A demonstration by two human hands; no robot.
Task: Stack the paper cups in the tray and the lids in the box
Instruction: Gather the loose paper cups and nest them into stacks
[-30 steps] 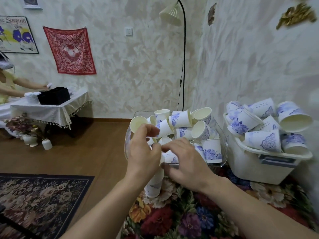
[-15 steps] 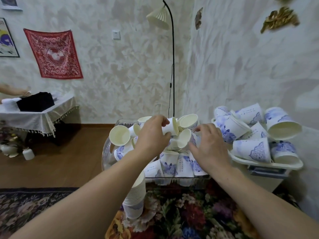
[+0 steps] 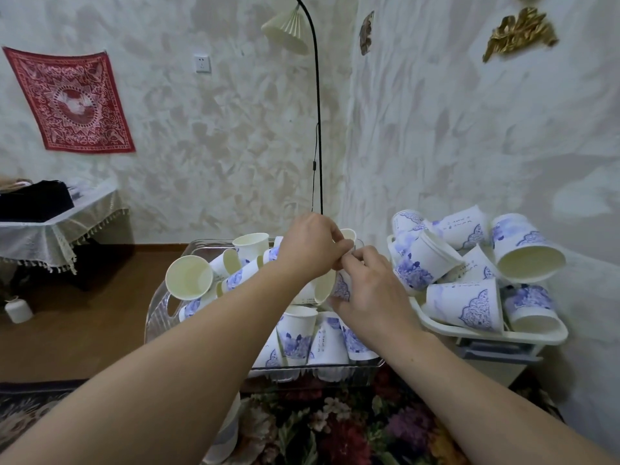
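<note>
Two hands over the clear tray (image 3: 157,317) of paper cups.
At frame centre, left hand (image 3: 307,246) fingers pinch a cup rim; right hand (image 3: 372,290) fingers clamp a blue-patterned cup (image 3: 340,286).

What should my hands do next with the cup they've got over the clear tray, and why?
Probably lift that cup clear of the pile and nest it into another loose one. Both the left hand and the right hand already pinch it above the clear tray, where the cups lie jumbled rather than stacked.
</note>
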